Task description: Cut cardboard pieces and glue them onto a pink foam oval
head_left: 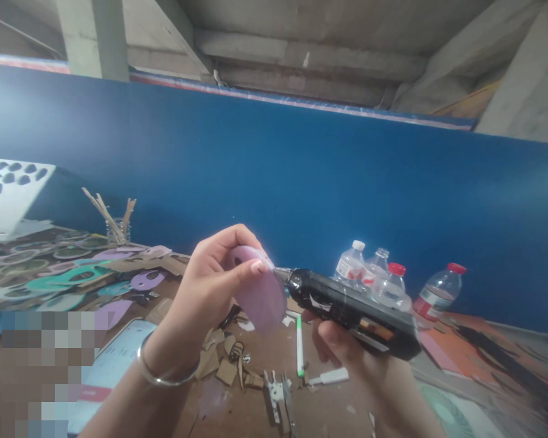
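Note:
My left hand [223,274] pinches a curved, translucent purple piece [267,298] between thumb and fingers, held up over the table. A silver bangle is round that wrist. My right hand [342,347] is wrapped under a black glue gun [356,310], its body pointing left with an orange label on the side. The gun's metal nozzle [283,274] meets or nearly meets the edge of the purple piece; whether they touch I cannot tell. Part of the right fingers is hidden under the gun.
Cardboard scraps [228,359], a green-and-white marker [300,347], a white-handled tool [331,377] and a metal tool [278,395] lie below. Bottles [438,295] stand along the blue wall. Coloured cut-outs [73,277], a jar of sticks [119,230] and a phone [114,371] are left.

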A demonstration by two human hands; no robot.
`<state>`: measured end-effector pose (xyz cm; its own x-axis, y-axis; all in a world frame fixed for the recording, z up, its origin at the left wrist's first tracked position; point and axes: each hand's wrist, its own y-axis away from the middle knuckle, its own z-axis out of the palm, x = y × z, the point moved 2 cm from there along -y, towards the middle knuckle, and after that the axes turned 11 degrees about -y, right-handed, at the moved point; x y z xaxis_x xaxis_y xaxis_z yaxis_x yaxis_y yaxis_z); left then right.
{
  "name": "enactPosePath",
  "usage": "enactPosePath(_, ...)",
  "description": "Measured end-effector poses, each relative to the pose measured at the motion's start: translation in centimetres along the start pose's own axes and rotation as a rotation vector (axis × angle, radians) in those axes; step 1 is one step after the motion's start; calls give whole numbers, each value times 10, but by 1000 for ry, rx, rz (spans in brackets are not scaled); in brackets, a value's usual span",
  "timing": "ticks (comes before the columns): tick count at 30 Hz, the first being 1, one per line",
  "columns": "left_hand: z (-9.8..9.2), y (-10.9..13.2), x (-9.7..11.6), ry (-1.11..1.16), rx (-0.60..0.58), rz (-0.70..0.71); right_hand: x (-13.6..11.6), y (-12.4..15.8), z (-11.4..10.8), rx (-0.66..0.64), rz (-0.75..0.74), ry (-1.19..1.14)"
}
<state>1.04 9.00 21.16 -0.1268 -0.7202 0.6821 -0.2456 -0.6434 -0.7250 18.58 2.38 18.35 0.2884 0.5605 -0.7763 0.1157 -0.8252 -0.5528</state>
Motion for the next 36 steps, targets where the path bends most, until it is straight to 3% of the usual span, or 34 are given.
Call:
enactPosePath(19,-1,0,4,-29,34,20,0,-1,1,-2,-34,21)
enactPosePath(36,1,0,6,37,65,0,-9,-4,0,52,-203,66)
